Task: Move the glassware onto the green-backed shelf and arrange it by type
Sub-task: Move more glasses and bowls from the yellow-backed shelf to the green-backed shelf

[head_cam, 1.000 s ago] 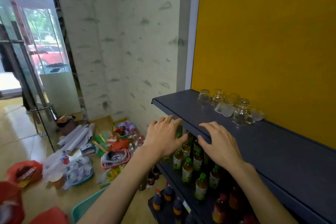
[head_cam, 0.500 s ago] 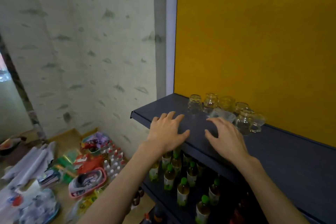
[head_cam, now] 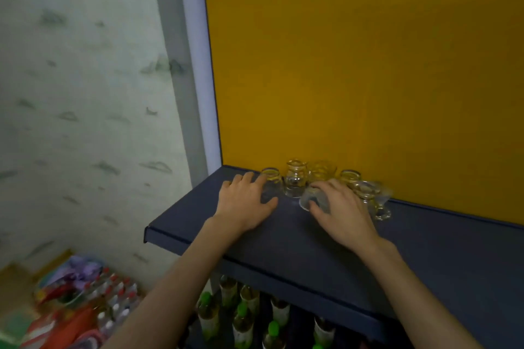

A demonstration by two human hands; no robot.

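Observation:
Several clear glasses stand in a cluster at the back of a dark blue shelf (head_cam: 283,238), against a yellow back panel (head_cam: 354,65). My left hand (head_cam: 243,204) lies on the shelf, index finger and thumb on either side of the leftmost small glass (head_cam: 271,180). My right hand (head_cam: 341,212) curls over a small glass lying on its side (head_cam: 307,198), thumb below it and fingers above. Behind them stand a small glass pitcher (head_cam: 295,181), a wider glass (head_cam: 321,170) and further glasses (head_cam: 380,204) to the right, partly hidden by my right hand.
Bottles with green caps (head_cam: 241,317) fill the shelf below. A pale patterned wall (head_cam: 85,93) and a grey-white post (head_cam: 192,93) stand to the left. Packs of small bottles and coloured bags (head_cam: 85,300) lie on the floor at lower left.
Both hands moved from the shelf's front edge back to the glasses. The left now flanks the leftmost glass and the right covers the tipped glass. The view swung right and closer.

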